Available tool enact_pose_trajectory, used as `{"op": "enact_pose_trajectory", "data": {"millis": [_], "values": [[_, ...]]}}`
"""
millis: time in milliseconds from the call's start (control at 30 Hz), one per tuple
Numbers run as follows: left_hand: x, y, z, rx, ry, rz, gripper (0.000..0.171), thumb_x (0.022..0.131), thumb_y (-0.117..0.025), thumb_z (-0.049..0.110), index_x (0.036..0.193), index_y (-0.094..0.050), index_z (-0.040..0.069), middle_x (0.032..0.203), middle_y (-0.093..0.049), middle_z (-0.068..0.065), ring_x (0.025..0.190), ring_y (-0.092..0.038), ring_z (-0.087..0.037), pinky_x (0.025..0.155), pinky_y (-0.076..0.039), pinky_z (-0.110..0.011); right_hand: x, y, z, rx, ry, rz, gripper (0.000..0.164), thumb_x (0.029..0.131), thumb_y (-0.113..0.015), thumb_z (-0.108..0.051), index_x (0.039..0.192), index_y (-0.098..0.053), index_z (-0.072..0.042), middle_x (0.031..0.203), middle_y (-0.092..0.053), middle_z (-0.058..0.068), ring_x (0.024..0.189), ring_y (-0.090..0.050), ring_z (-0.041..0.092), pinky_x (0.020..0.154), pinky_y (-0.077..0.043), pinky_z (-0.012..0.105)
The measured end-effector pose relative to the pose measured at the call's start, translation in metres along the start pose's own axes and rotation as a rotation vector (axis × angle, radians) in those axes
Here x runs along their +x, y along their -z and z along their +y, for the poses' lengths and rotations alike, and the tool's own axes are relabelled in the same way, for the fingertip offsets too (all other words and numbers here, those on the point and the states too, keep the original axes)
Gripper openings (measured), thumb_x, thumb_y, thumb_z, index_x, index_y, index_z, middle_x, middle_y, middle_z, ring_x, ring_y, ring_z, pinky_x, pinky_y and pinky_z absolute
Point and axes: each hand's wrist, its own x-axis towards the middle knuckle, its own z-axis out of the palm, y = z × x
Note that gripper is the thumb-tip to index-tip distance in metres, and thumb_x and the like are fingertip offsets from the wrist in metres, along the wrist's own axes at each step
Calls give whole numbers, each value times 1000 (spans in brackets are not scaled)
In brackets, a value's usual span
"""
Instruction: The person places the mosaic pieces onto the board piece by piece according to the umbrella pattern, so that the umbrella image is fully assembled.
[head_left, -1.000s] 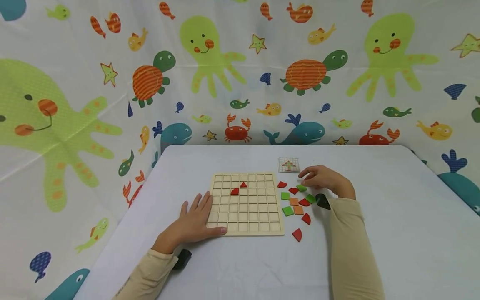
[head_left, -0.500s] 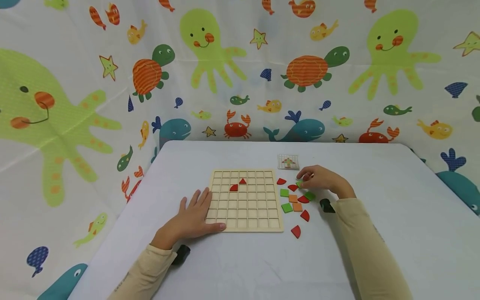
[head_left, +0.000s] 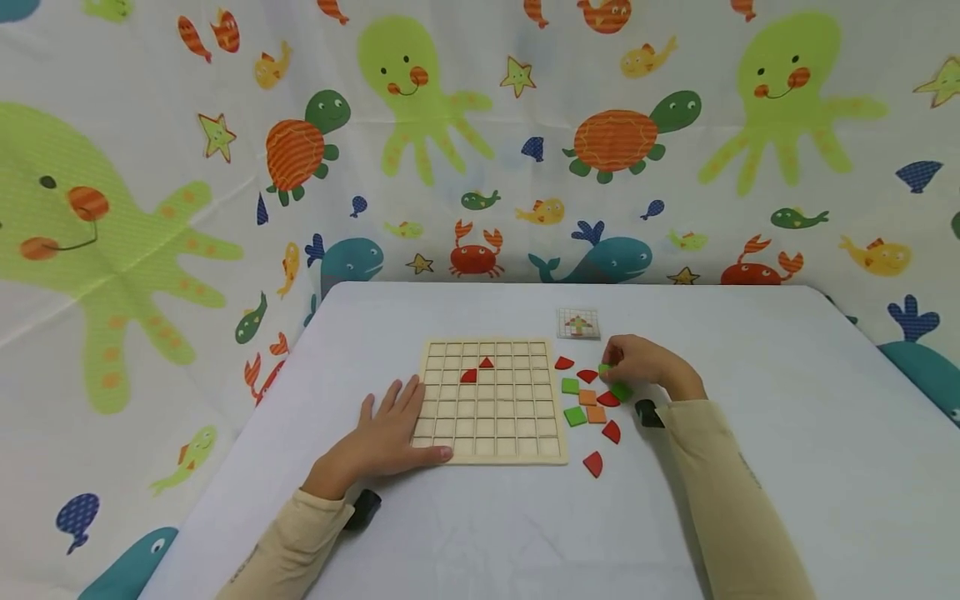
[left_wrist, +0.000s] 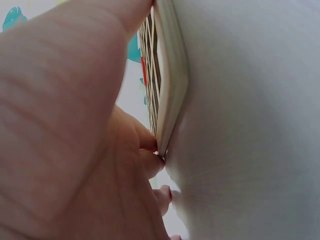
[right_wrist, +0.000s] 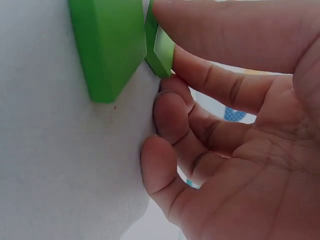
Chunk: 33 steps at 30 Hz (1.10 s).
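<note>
Desk (head_left: 495,533): white top; rounded far corners;
Grid board (head_left: 497,427): flat, left of the loose pieces;
Card (head_left: 578,323): just beyond board's far right corner;
Red pieces (head_left: 611,432): five, scattered;
Orange squares (head_left: 596,414): two, close together;
Green pieces (head_left: 576,416): among these

- Grid board (head_left: 487,409): pale wood colour, square-grid pattern.
- Square tiles (head_left: 575,416): green and orange.
- Quarter-round pieces (head_left: 611,432), triangle (head_left: 487,363): solid red.
- Picture card (head_left: 578,324): multicoloured figure over grid lines.
- Tabletop (head_left: 480,533): white.
- Backdrop (head_left: 525,121): white, multicoloured sea-creature print.
- Sleeves (head_left: 731,487): beige.
- Wrist devices (head_left: 364,509): black.
</note>
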Motion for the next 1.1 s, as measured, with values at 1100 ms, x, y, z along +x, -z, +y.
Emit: {"op": "enact_pose_trajectory", "data": {"millis": [1100], "values": [[-2, 0, 2, -10, -21, 2, 125, 90, -71, 73, 168, -14, -6, 177, -10, -24, 161, -2, -48, 120, 1, -75, -1, 6, -22, 178, 191, 127, 19, 102, -67, -6, 117, -68, 6, 97, -71, 13, 81, -70, 25, 84, -59, 38]]}}
